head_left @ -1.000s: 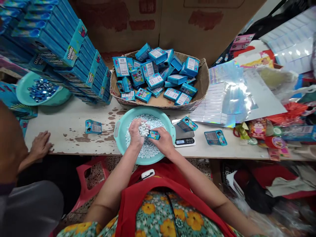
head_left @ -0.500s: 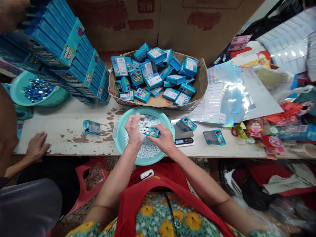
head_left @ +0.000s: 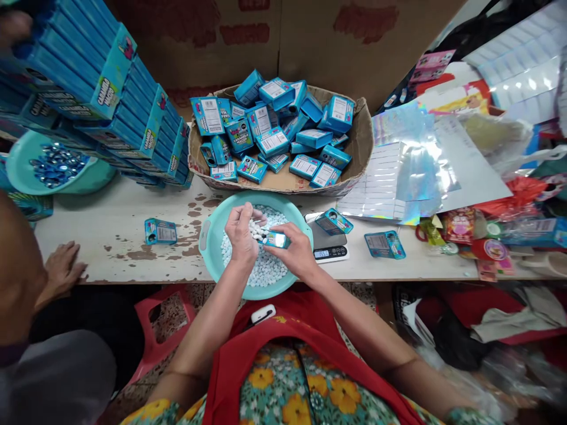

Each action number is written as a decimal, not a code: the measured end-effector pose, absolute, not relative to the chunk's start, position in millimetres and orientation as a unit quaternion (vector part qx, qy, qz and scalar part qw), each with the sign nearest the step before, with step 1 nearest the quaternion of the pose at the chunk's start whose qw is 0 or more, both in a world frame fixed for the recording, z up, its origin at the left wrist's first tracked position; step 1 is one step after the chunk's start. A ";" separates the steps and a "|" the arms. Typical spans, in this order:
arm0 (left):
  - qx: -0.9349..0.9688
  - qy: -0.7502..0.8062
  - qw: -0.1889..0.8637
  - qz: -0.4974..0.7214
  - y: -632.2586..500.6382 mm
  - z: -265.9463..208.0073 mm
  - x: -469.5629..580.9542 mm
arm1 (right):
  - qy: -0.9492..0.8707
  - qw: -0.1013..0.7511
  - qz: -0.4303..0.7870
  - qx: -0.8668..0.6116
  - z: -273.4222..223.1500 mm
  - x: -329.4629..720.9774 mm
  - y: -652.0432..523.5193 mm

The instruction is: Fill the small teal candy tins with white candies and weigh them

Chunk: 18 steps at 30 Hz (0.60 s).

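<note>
A turquoise basin (head_left: 211, 260) full of small pale candies (head_left: 268, 268) stands in front of me at the table edge. Over it, my left hand (head_left: 241, 236) is cupped round a heap of the candies, some showing between its fingers. My right hand (head_left: 295, 248) grips a small blue candy box (head_left: 277, 239), tilted with one end at the left hand's candies. Whether candies are passing into the box is too small to tell. Beside the basin, a kitchen scale (head_left: 331, 252) with a lit display carries another blue box (head_left: 334, 221).
Behind the basin is a cut-down carton (head_left: 283, 183) of blue boxes. Single boxes lie left (head_left: 160, 231) and right (head_left: 384, 244). Stacked display packs (head_left: 110, 106) and a basin (head_left: 101, 177) of shiny blue pieces stand left, near a co-worker's hand (head_left: 64, 265). Label sheets (head_left: 376, 183) lie right.
The box in my right hand has tilted, so its face now catches the light. Fewer candies show in my left hand. The whole view has shifted slightly.
</note>
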<state>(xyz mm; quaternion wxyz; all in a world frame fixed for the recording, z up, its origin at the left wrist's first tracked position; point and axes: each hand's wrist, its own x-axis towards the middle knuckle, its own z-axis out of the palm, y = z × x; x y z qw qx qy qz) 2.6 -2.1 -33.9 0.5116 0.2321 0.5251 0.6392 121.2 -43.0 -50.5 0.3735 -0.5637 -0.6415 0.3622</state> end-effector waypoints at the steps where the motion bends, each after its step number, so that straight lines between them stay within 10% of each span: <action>1: 0.239 0.526 0.510 0.638 -2.4 -34.2 3.2 | -0.638 0.376 0.363 -0.565 -51.2 121.4 -42.9; 18: 0.220 0.506 0.547 0.629 1.5 -34.0 -3.4 | -0.590 0.398 0.430 -0.556 -72.1 114.7 -39.4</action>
